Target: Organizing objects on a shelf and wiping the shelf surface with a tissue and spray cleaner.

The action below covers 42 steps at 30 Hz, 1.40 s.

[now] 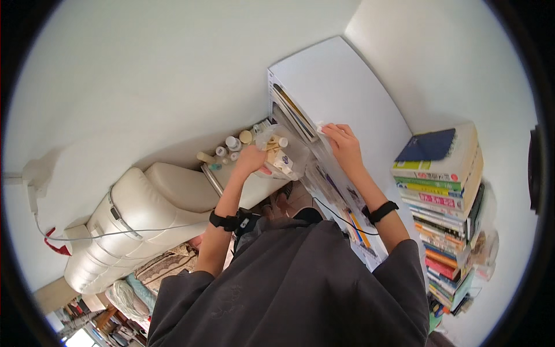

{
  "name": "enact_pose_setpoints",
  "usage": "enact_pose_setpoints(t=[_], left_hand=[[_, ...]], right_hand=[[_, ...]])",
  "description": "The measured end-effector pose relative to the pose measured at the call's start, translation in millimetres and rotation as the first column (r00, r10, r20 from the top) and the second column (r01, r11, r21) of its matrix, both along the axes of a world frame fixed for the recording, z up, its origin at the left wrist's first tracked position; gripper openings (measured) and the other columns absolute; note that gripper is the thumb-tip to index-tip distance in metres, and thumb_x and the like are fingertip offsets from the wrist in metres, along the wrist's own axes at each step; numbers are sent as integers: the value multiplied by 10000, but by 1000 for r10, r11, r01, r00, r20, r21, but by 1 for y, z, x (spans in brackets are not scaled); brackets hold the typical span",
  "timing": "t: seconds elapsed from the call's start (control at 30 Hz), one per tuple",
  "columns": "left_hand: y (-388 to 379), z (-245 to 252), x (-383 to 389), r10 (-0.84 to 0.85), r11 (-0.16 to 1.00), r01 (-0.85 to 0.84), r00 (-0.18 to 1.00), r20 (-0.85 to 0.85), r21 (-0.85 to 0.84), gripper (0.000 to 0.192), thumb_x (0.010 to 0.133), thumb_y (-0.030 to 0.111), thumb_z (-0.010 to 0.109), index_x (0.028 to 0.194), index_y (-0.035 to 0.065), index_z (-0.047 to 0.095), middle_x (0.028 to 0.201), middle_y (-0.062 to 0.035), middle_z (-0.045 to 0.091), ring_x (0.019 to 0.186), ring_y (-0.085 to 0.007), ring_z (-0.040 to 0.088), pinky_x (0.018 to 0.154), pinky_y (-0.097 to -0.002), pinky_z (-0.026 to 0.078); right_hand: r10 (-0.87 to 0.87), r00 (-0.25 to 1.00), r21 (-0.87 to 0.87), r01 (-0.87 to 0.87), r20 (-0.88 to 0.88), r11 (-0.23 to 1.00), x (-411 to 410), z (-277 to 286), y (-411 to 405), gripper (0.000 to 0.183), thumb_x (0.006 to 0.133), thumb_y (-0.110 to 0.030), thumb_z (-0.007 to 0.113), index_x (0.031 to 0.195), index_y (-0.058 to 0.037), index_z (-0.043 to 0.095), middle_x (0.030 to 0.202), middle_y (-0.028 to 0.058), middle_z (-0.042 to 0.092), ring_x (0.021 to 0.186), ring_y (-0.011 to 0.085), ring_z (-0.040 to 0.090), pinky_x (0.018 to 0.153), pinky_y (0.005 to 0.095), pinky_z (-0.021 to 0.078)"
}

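Observation:
My left hand (pixel 253 160) is at the left side of a clear plastic container (pixel 298 152). Its fingertips are partly hidden, so I cannot tell whether it grips the container. Inside stand a white-capped bottle (pixel 283 142) and a white box (pixel 282 161) with a purple mark. White-capped bottles (pixel 233 143) and other small containers crowd beside the wall, behind my left hand. My right hand (pixel 342 141) pinches a crumpled white tissue (pixel 321 127) at the edge of the white cabinet top (pixel 347 82).
Thin books or folders (pixel 295 112) fill the cabinet's open shelf. A tall stack of books (pixel 442 195) stands to the right. The cream padded headboard (pixel 143 204) lies left, with a grey cable (pixel 130 233) across it. A black cord (pixel 342 217) hangs near my right forearm.

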State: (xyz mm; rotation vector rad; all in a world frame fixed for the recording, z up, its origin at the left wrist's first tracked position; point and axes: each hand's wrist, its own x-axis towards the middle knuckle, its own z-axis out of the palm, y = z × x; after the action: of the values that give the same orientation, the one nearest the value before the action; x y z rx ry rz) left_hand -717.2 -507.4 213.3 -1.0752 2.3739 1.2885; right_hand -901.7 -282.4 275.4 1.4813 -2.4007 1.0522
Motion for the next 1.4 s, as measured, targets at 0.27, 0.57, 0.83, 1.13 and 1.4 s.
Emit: enact_pose_setpoints(t=[0.27,0.57,0.83,1.13,1.4], left_hand=[[27,-7,17,-205,979,204,978,30,27,457,790,309,529,945,-94,675,993,-341,638,989,-465,630,884,-478,491],[65,-18,28,-336,934,333,942,2,132,478,814,320,525,988,-107,649,1001,-347,637,1007,-474,621,899,-482,481],[115,-48,28,-565,821,565,825,-32,76,497,820,321,537,941,-151,631,992,-364,634,1005,-463,630,871,-467,492],[202,-95,27,-627,742,619,777,-58,258,444,832,192,495,1049,-189,557,986,-327,639,853,-433,670,724,-440,545],[305,-115,46,-686,696,688,722,-93,207,498,826,294,517,1067,-132,603,1019,-361,625,997,-498,607,888,-494,485]], right_hand=[[-291,943,106,277,164,955,65,6,124,207,858,-8,623,1036,-75,703,1053,84,713,931,224,642,780,340,542],[353,130,-322,758,927,567,126,50,162,322,987,-98,540,1302,-37,518,1264,142,610,1124,246,630,742,286,566],[393,224,-412,763,892,498,170,65,211,291,989,-61,496,1274,-15,533,1307,163,582,1179,297,596,853,295,553],[128,383,-386,736,915,557,210,75,316,164,937,-51,590,1082,2,645,1301,197,579,1122,246,612,930,337,526],[-6,432,-359,757,902,545,258,78,420,430,870,46,637,1285,-5,534,1248,143,625,1133,201,608,960,313,507]])
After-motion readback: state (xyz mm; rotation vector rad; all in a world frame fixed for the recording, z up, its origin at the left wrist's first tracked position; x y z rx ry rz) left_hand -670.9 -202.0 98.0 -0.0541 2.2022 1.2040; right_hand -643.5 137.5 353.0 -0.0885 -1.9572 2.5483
